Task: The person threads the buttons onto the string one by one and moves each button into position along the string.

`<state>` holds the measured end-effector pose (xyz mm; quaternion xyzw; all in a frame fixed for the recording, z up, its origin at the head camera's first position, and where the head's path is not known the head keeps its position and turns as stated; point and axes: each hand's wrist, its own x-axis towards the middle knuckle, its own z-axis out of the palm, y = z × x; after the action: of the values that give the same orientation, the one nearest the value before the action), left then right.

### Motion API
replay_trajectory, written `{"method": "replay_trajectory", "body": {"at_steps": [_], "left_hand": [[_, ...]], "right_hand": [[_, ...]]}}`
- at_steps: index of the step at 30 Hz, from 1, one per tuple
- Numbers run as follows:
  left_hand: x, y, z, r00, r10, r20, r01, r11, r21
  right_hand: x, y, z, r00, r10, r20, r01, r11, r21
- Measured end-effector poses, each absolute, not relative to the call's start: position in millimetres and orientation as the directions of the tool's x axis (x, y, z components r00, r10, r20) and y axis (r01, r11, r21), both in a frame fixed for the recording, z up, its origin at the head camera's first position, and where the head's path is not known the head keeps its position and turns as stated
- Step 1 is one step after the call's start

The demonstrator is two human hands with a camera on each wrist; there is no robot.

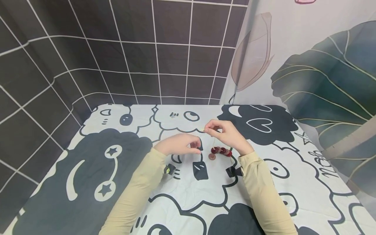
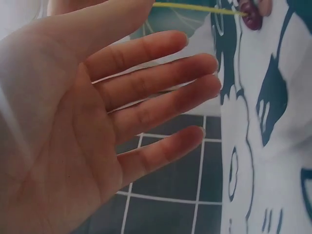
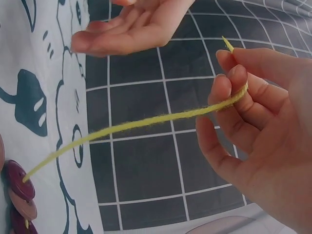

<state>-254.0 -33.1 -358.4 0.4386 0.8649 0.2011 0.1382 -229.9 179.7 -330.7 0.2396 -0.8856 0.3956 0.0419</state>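
Observation:
My right hand pinches the end of a yellow yarn between thumb and fingertips, and a short tip sticks out past them. From there the yarn runs down to a row of dark red and pinkish-brown buttons threaded on it, lying on the patterned cloth. A pinkish button lies flat beside the row; whether the yarn passes through it I cannot tell. To the left, my left hand is held above the cloth with loosely extended fingers and nothing in its grasp.
A white cloth with dark cartoon drawings covers the table. Behind it hangs a dark curtain with a white grid, and a leaf-patterned one is at the right. Small black devices sit by both sleeves.

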Motion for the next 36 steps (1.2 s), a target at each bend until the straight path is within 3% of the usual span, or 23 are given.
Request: {"method": "replay_trajectory", "body": {"at_steps": [15, 23, 36], "left_hand": [[-241, 2, -384, -0.375, 0.921, -0.106, 0.827, 0.384, 0.411], [-233, 14, -398, -0.438, 0.863, -0.252, 0.821, 0.498, 0.28], [-233, 13, -404, -0.425, 0.903, -0.054, 0.874, 0.425, 0.235]], "right_hand": [[-232, 185, -332, -0.865, -0.44, 0.243, -0.478, 0.57, -0.668], [-233, 191, -332, -0.86, -0.453, 0.235, -0.481, 0.565, -0.67], [-234, 196, -330, -0.867, -0.461, 0.188, -0.448, 0.558, -0.699]]}}
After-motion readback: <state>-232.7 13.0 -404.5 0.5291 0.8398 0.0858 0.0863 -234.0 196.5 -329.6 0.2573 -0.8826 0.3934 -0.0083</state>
